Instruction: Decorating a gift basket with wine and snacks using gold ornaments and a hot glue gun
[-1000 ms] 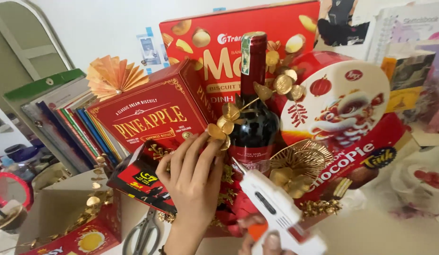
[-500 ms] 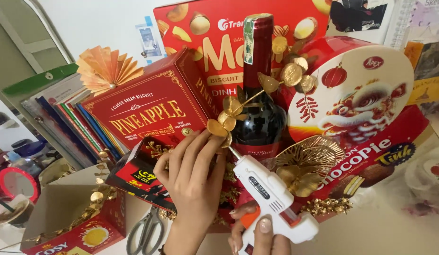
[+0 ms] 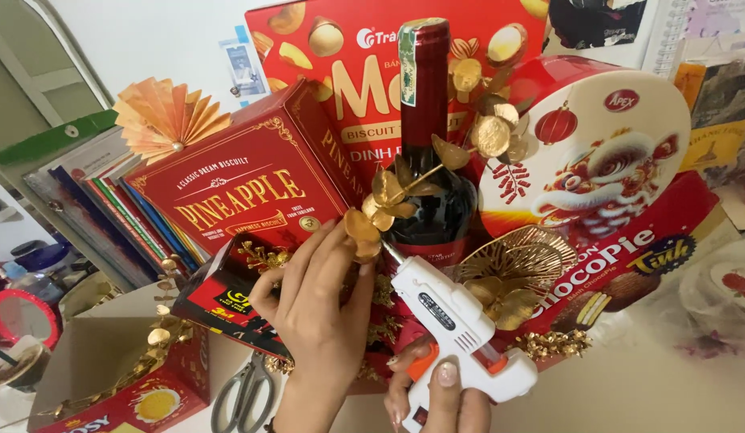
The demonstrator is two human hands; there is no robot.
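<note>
Glue gun (image 3: 453,321), white with an orange trigger, sits in your right hand (image 3: 437,393), fingers wrapped closed around its grip, its nozzle aimed up-left at the foot of a gold leaf sprig (image 3: 388,200). Your left hand (image 3: 320,309) reaches up beside it, fingertips pinching the lowest gold leaves of that sprig against the dark wine bottle (image 3: 429,152). The bottle stands upright amid a gift arrangement: a red pineapple biscuit box (image 3: 236,200) to its left, a round red-and-white tin (image 3: 597,152) to its right. Scissors (image 3: 244,393) lie below, near your left wrist.
</note>
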